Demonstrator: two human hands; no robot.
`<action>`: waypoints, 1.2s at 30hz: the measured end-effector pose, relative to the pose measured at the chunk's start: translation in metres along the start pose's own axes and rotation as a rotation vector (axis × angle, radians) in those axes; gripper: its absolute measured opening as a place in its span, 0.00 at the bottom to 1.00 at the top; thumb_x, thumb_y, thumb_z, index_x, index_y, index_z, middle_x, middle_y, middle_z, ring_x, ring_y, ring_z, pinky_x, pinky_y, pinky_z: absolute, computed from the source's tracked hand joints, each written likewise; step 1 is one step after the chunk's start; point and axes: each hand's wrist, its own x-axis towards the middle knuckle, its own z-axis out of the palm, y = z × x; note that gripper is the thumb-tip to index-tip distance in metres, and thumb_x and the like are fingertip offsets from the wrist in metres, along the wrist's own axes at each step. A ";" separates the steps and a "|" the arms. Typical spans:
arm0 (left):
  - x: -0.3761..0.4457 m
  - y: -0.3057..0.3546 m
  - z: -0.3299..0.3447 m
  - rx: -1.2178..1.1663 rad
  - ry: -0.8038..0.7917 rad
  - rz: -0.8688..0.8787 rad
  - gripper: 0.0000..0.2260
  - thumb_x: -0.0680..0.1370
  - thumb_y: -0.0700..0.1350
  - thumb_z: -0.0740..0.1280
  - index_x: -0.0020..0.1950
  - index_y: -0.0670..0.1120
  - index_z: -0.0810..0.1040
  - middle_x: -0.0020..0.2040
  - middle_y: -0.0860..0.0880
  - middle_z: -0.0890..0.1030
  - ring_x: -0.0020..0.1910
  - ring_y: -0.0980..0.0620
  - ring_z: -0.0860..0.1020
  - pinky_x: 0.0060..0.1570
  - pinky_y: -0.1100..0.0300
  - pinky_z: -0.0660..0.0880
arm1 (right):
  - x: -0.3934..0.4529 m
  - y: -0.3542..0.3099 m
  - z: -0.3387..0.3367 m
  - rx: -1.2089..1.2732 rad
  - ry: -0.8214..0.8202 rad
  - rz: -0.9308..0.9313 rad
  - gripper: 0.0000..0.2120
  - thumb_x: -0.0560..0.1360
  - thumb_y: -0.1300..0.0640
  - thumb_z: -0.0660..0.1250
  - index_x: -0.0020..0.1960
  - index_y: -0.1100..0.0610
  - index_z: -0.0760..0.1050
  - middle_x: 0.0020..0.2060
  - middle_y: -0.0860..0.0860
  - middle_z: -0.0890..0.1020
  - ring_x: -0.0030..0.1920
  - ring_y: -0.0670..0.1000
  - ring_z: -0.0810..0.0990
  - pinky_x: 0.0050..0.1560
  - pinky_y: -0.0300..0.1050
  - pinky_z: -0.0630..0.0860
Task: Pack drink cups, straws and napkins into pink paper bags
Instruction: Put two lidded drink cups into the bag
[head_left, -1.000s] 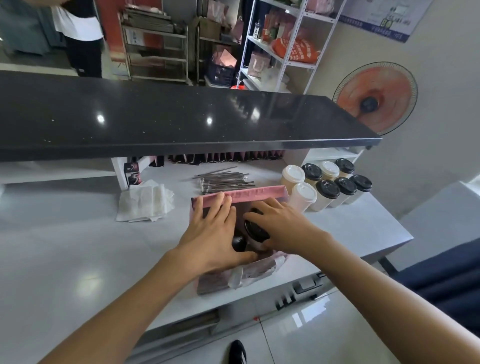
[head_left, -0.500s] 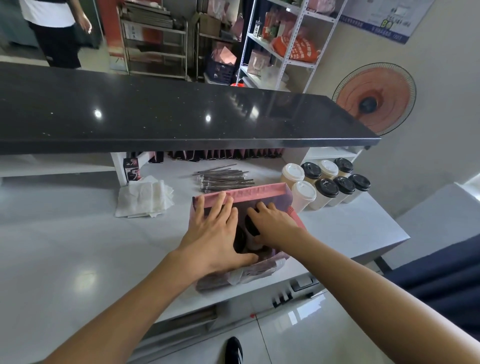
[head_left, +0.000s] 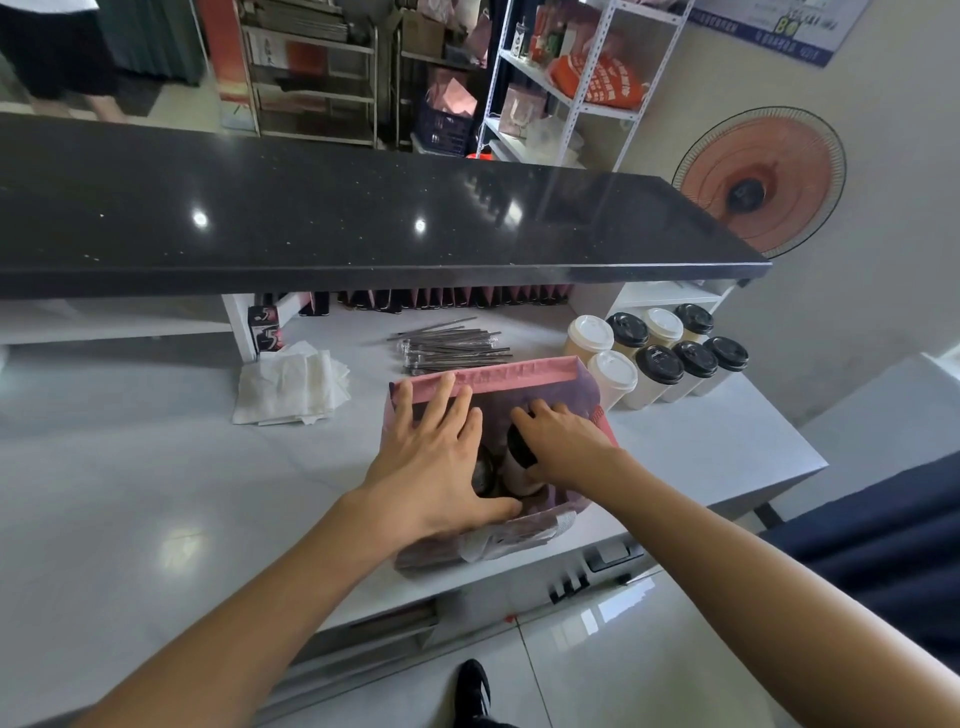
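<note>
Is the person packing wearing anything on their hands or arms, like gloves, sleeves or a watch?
Nothing shows. The left hand and right hand are bare, with no gloves, rings or watch in view. Both forearms are uncovered right to the picture's edge, so no sleeve appears. Fingernails look short and plain.

both forearms bare to the elbow, left hand (head_left: 434, 457) and right hand (head_left: 563, 447) ungloved; a black shoe (head_left: 472, 691) shows below.
</note>
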 end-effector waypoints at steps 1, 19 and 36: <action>0.000 0.001 0.000 0.002 -0.001 0.003 0.54 0.68 0.81 0.47 0.82 0.43 0.50 0.83 0.44 0.43 0.79 0.45 0.31 0.73 0.32 0.36 | 0.001 0.000 0.002 0.010 -0.002 0.001 0.29 0.72 0.50 0.74 0.67 0.55 0.65 0.62 0.57 0.74 0.60 0.61 0.76 0.52 0.54 0.77; -0.005 -0.002 0.003 -0.101 0.075 0.036 0.44 0.75 0.75 0.48 0.82 0.48 0.54 0.83 0.47 0.46 0.80 0.49 0.33 0.75 0.36 0.36 | 0.016 0.000 0.024 -0.006 -0.077 -0.124 0.27 0.75 0.54 0.72 0.71 0.56 0.69 0.61 0.58 0.78 0.57 0.58 0.80 0.52 0.46 0.74; -0.021 -0.074 0.004 0.022 0.330 0.397 0.17 0.77 0.63 0.62 0.36 0.53 0.75 0.40 0.57 0.74 0.46 0.54 0.71 0.50 0.57 0.69 | -0.056 -0.021 -0.038 0.574 0.205 -0.195 0.19 0.77 0.35 0.62 0.56 0.46 0.81 0.46 0.41 0.84 0.45 0.42 0.81 0.46 0.43 0.79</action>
